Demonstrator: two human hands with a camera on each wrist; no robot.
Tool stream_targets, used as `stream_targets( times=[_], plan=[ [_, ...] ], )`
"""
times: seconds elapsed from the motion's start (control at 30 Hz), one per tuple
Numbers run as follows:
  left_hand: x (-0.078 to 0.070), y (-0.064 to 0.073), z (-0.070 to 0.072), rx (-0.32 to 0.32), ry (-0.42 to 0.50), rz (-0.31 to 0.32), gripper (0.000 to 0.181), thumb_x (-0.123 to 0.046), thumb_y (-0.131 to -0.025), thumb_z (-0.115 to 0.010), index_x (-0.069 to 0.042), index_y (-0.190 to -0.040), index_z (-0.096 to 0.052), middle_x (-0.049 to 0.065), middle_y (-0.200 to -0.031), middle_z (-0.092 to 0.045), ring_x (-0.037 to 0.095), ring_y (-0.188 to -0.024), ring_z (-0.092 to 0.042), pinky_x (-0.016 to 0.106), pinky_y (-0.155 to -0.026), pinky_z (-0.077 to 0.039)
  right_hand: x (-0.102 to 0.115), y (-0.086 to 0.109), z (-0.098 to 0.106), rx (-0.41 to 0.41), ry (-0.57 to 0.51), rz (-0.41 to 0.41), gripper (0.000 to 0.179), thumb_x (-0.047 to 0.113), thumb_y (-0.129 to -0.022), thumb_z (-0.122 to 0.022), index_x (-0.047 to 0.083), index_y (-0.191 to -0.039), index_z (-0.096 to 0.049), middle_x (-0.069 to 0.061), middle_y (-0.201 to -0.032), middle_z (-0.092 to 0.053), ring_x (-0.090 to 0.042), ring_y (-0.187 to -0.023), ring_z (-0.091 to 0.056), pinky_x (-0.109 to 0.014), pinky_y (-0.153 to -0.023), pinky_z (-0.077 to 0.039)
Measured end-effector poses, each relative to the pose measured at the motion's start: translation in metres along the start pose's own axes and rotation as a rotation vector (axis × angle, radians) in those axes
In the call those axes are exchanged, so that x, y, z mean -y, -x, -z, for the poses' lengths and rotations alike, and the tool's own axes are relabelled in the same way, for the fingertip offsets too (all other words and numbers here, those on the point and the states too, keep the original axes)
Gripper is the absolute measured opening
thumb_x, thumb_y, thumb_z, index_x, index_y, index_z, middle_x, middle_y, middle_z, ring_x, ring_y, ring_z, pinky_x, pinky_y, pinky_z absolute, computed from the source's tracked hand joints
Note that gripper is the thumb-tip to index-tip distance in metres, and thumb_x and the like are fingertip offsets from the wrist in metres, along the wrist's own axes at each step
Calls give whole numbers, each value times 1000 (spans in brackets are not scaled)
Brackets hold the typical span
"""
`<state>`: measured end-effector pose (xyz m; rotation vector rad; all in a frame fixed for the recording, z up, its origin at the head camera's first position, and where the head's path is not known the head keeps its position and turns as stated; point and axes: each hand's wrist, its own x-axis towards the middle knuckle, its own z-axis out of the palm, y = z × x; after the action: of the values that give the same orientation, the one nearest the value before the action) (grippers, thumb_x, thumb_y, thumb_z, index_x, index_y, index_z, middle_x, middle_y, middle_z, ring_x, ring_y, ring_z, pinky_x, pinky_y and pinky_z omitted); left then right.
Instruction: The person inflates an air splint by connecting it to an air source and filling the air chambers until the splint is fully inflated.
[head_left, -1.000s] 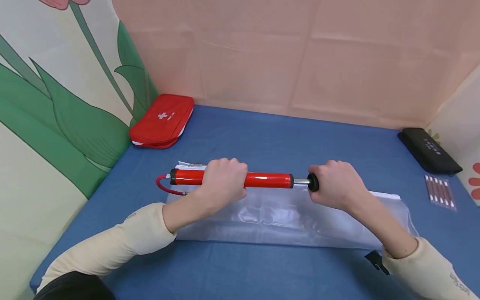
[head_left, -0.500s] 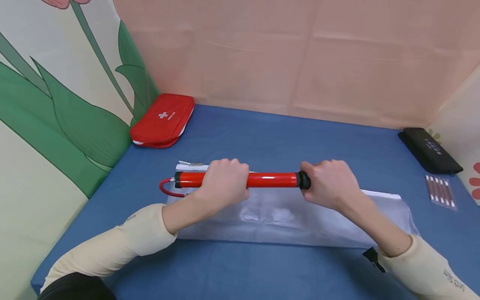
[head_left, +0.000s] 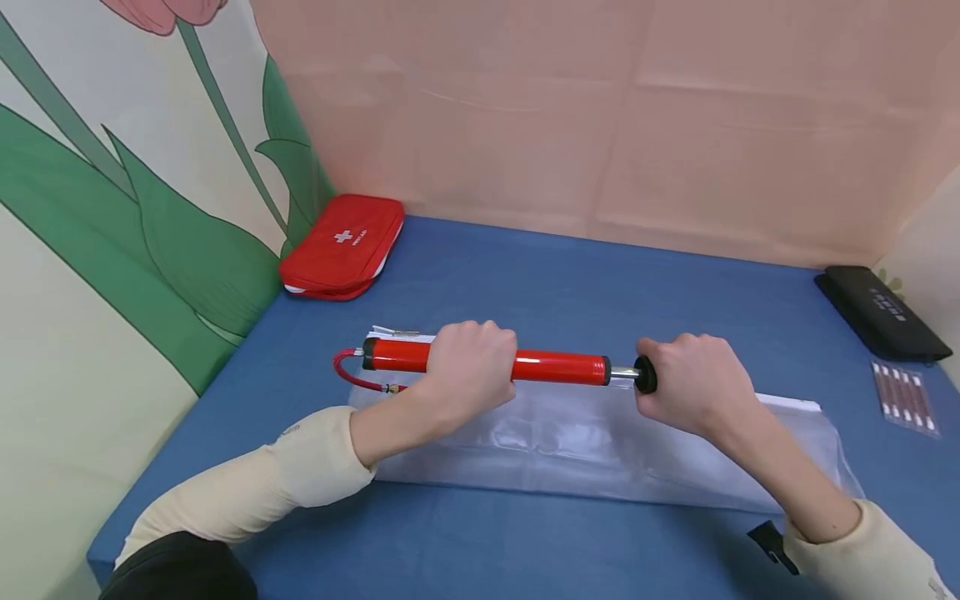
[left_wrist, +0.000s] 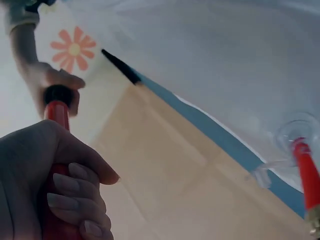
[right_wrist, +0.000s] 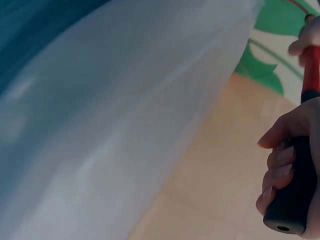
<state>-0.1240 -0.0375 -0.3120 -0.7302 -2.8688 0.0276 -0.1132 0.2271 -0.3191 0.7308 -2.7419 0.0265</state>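
Over the clear plastic bag, a red pump is held up by two hands, and its long side runs from nine o'clock to just past three o'clock. The left hand has its fingers wrapped tight around the red tube, near the middle. The right hand has its fingers wrapped around the black handle, at the three o'clock end. From the right hand, the tube lies straight toward nine o'clock, with a short bit of shiny rod showing between. Both hands sit on one line with the rod, so I think any push or pull would work best along that line. The right hand is much nearer the rod; the left hand is nearer the red hose. That hose bends out at the nine o'clock end and curls back toward six o'clock. From the left wrist, its tip seems to meet a round clear valve on the bag. A red case lies toward ten o'clock from the pump, and a black case between two and three.
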Motion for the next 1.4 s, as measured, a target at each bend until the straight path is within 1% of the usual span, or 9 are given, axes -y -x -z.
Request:
stream_targets(
  times=[0.13,0.3,0.43,0.53,0.7,0.87,1.17,1.27,1.4],
  plan=[
    [-12,-3,-1,-42,-20,-18,20,-27,-67,-80,-12,-76,-69,-2,-54,-47,11,-43,-43,24,-45,-45,16,-7,1,10,24,-1,18,9,-63,-65,14,-67,-48,5,-49,-30,-11,-42,-29,-27,-41,-27],
    [-18,-5,5,-128,-55,-67,19,-16,-65,-69,-16,-56,-52,-4,-51,-23,9,-45,-19,20,-40,-23,25,-6,-1,-112,1,12,20,9,-61,-69,13,-72,-51,6,-49,-33,-10,-40,-31,-28,-40,-30],
    [-8,-5,13,-90,-51,-101,14,-23,-67,-74,-14,-67,-63,-3,-52,-37,9,-44,-32,20,-43,-36,9,5,4,-181,6,49,23,8,-61,-72,11,-74,-54,6,-50,-35,-10,-40,-29,-26,-39,-28],
    [3,-6,16,-55,-47,-78,26,-30,-66,-81,-12,-81,-70,0,-60,-54,12,-49,-48,25,-51,-49,-16,16,11,-194,42,50,25,8,-60,-74,10,-75,-54,5,-51,-37,-10,-40,-29,-26,-38,-27],
    [8,-12,17,-72,-27,-81,26,-26,-64,-81,-10,-81,-70,2,-60,-56,14,-49,-51,28,-51,-51,-38,24,15,-169,61,10,25,10,-59,-74,9,-73,-53,6,-49,-37,-11,-41,-29,-27,-37,-25],
    [-3,-18,23,-93,-41,-85,17,-25,-67,-77,-13,-72,-66,-1,-53,-45,12,-44,-43,24,-44,-43,-20,14,13,-147,30,-9,22,9,-61,-71,10,-70,-51,6,-48,-33,-11,-40,-29,-27,-38,-27],
    [-15,-14,29,-128,-75,-97,26,-17,-68,-70,-17,-55,-47,-3,-53,-21,10,-46,-21,21,-41,-25,19,-10,8,-165,46,-16,22,9,-61,-68,10,-68,-47,4,-48,-31,-13,-38,-30,-29,-39,-30],
    [-17,-13,28,-125,-64,-93,24,-17,-68,-69,-17,-56,-48,-4,-52,-21,10,-47,-20,21,-41,-23,25,-15,11,-152,57,-14,20,10,-61,-68,10,-69,-50,3,-48,-34,-13,-38,-33,-30,-39,-33],
    [-12,-8,26,-66,-25,-64,15,-23,-67,-75,-13,-70,-64,-2,-53,-39,10,-45,-34,22,-44,-38,15,-10,19,-160,61,29,20,9,-62,-69,11,-72,-52,5,-49,-36,-12,-39,-32,-29,-39,-31]
  ],
)
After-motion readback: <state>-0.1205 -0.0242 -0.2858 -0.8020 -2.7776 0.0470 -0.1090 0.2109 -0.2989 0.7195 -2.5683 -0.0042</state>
